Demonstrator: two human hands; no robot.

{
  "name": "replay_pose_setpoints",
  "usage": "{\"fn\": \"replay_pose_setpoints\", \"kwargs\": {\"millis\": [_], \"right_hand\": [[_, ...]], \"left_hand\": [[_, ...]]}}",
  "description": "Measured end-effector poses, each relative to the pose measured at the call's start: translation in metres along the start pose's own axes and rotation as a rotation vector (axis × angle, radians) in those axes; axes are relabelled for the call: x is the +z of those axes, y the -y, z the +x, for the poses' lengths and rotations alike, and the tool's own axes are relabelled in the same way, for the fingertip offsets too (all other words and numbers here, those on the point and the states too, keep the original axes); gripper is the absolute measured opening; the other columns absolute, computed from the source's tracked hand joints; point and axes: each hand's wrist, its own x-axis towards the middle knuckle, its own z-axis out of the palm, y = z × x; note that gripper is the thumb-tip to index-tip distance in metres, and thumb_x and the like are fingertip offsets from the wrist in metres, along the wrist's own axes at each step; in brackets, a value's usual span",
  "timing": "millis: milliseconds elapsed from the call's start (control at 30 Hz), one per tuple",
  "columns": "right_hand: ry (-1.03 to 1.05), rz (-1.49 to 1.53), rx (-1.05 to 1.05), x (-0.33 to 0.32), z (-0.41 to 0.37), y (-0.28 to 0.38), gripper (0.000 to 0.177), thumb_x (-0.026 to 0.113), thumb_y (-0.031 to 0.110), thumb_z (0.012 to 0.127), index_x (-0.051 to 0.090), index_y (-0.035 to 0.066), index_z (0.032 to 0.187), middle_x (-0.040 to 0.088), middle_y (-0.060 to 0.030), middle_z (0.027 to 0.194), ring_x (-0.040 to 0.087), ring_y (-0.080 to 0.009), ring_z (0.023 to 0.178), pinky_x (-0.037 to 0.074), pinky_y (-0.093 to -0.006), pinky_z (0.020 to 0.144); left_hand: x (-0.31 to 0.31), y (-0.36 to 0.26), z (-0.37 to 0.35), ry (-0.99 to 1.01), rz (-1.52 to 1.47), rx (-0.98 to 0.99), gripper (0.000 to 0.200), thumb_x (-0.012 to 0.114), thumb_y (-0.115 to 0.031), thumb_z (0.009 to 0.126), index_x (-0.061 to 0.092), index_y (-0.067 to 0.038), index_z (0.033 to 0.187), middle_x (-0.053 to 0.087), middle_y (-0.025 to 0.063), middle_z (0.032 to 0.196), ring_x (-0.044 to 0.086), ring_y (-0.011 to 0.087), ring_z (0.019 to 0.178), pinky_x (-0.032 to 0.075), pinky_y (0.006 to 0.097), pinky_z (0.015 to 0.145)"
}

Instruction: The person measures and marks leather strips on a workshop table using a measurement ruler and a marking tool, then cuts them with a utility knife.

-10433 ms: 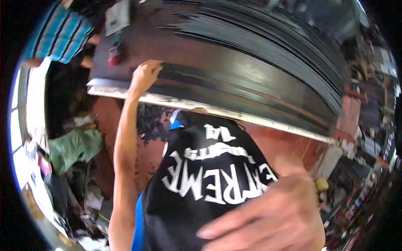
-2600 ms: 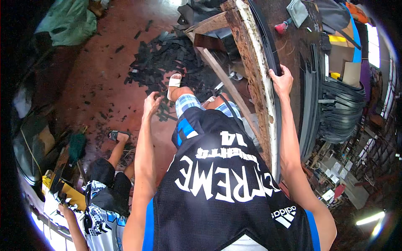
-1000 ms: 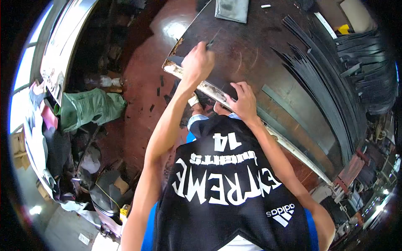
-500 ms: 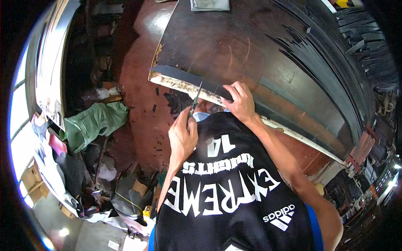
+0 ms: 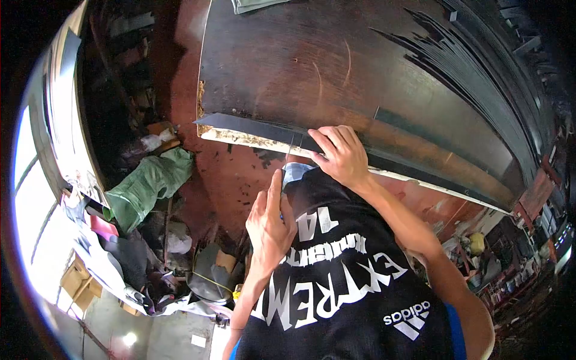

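My left hand (image 5: 273,222) is closed around a knife, its handle mostly hidden by my fingers. The thin knife blade (image 5: 290,150) points up at the front edge of the table, where its tip meets a flat black strip (image 5: 252,126). This strip lies along the table edge, and a thin crosswise line shows on it close to the blade. Just right of that line, my right hand (image 5: 342,153) presses down on the dark material with bent fingers and the thumb near the edge.
The brown table (image 5: 276,66) has a worn, chipped pale edge. Many long black strips (image 5: 456,72) lie piled at its right side. A green sack (image 5: 150,183) stands on the floor to the left among scraps. Folded grey cloth (image 5: 255,5) sits at the far edge.
My left hand and the knife have drawn back toward my body, with the blade closer to the crosswise line. My right hand stays on the dark material. The whole view has shifted.
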Motion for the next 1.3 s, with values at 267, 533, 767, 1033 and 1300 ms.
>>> {"fn": "replay_pose_setpoints", "kwargs": {"millis": [267,533,767,1033,1300], "right_hand": [[-0.019,-0.007,-0.002,-0.004,0.002,0.004,0.047,0.081,0.020,0.073,0.067,0.005,0.115,0.063,-0.0071,0.106,0.060,-0.0262,0.093,0.049,-0.0383,0.086],[-0.099,0.116,-0.055,-0.007,0.006,0.009,0.040,0.079,0.019,0.076,0.065,0.005,0.111,0.063,-0.0076,0.109,0.060,-0.0263,0.095,0.049,-0.0399,0.086],[-0.108,0.140,-0.079,0.001,0.001,0.005,0.030,0.079,0.014,0.077,0.066,0.006,0.104,0.063,-0.0064,0.105,0.061,-0.0253,0.093,0.052,-0.0388,0.084],[-0.088,0.152,-0.098,0.001,0.000,0.001,0.032,0.078,0.013,0.076,0.069,0.007,0.107,0.062,-0.0050,0.106,0.061,-0.0254,0.097,0.052,-0.0378,0.088],[-0.107,0.163,-0.093,0.000,0.003,0.002,0.027,0.081,0.008,0.073,0.072,0.006,0.099,0.065,-0.0045,0.104,0.064,-0.0241,0.091,0.055,-0.0362,0.081]], "left_hand": [[-0.002,-0.008,0.002,0.058,0.012,-0.037,0.052,0.056,0.001,0.089,0.053,-0.007,0.140,0.062,0.0187,0.082,0.063,0.0357,0.066,0.051,0.0442,0.060],[-0.005,-0.010,0.003,-0.001,0.057,0.020,0.056,0.056,0.004,0.085,0.055,-0.008,0.140,0.061,0.0164,0.073,0.061,0.0309,0.059,0.051,0.0412,0.055],[-0.006,-0.009,0.003,-0.017,0.035,0.048,0.057,0.057,0.004,0.084,0.055,-0.008,0.140,0.061,0.0161,0.074,0.061,0.0314,0.058,0.050,0.0408,0.054],[-0.014,-0.015,0.006,0.110,0.057,-0.012,0.061,0.057,-0.002,0.084,0.048,-0.009,0.144,0.064,0.0196,0.085,0.066,0.0366,0.069,0.056,0.0455,0.063],[-0.012,-0.025,0.008,0.056,0.056,-0.018,0.060,0.059,0.002,0.083,0.055,-0.015,0.140,0.062,0.0157,0.080,0.064,0.0336,0.061,0.053,0.0418,0.055]]}}
